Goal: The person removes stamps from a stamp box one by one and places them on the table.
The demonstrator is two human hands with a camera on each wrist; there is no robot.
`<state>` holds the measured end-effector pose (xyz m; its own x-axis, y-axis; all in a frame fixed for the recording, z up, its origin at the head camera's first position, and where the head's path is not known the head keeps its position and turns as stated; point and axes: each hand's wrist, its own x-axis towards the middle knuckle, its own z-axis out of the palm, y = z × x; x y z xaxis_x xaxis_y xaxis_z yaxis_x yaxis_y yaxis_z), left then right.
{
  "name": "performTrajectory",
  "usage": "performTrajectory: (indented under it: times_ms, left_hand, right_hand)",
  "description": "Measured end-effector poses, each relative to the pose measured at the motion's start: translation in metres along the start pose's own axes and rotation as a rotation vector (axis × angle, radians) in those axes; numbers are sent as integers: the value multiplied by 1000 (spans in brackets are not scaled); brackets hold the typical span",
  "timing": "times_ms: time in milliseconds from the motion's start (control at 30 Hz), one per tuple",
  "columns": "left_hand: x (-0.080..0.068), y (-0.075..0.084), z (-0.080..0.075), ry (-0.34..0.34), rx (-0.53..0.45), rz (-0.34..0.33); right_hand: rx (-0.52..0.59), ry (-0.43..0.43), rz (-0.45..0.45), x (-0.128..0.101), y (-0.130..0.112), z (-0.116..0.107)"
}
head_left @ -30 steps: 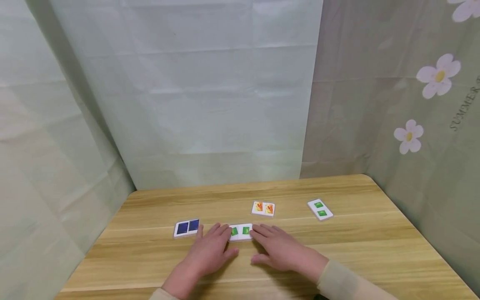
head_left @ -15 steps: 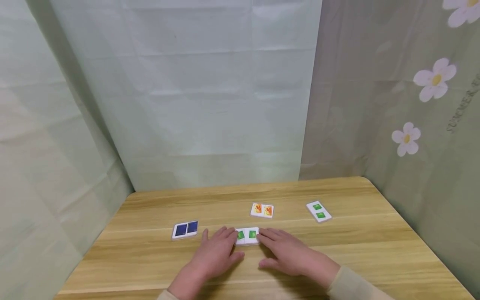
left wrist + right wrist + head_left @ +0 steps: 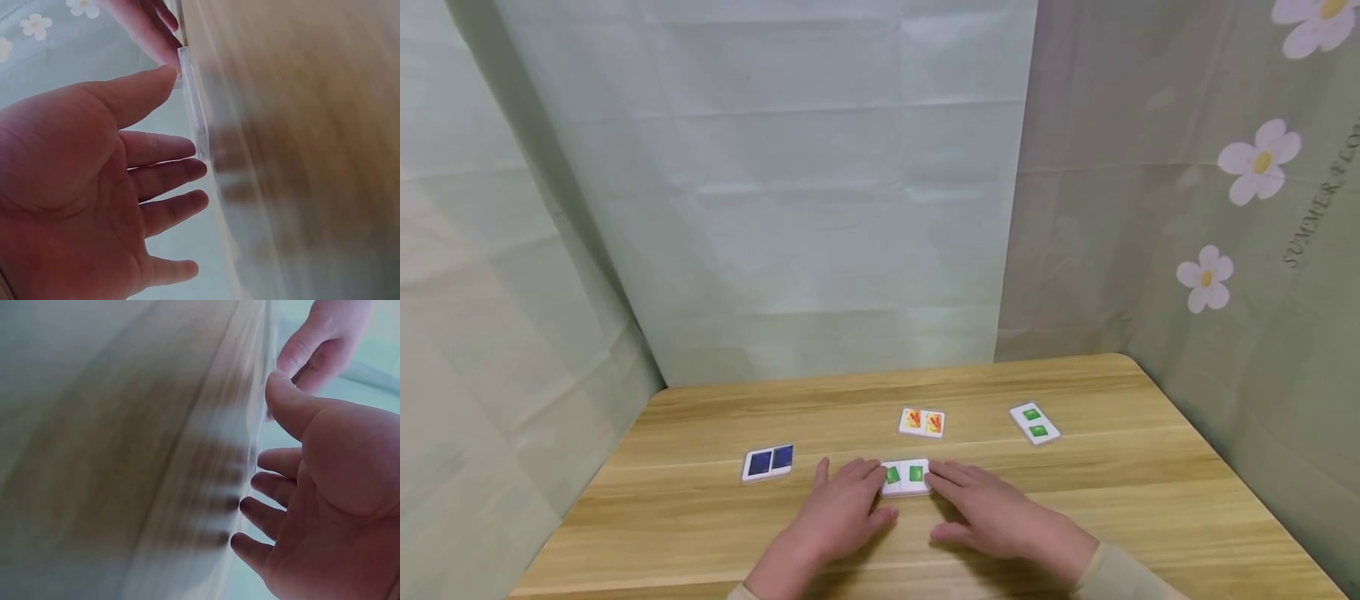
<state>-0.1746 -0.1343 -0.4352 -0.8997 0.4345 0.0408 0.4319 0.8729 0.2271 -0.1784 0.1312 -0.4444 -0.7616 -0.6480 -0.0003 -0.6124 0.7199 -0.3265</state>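
A: Wooden table (image 3: 715,533), pale green cloth walls behind, flower print on the right-hand one. Four white tiles on it, I count.

B: Same count. Two carry green squares, one blue squares, one orange pictures. Landmark: the near green tile (image 3: 905,477).

A: Left hand (image 3: 835,515) lies flat on the table at that tile's left end, fingers straight, tips touching it. Right hand (image 3: 992,515) mirrors it at the right end. Nothing gripped, the two hands apart with the tile between them.

B: Wrist views are motion-blurred; contact looks like fingertips against the tile edge, probably.

A: Blue tile (image 3: 767,462) left of the landmark, near. Orange tile (image 3: 922,422) just behind it. Second green tile (image 3: 1034,422) behind and well to the right.
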Motion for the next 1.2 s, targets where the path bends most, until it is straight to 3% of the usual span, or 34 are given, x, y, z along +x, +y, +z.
performTrajectory:
  times_ms: [633,1033,1200]
  left_hand:
    - [-3,1,0,5,-2,27]
    - [2,-1,-1,48,-17,32]
    - [8,-4,0,50,-22,68]
  right_hand:
    - [29,24,-24,-3,7,-4]
    - [308,130,49,9,24,0]
    - [354,161,79,12,25,0]
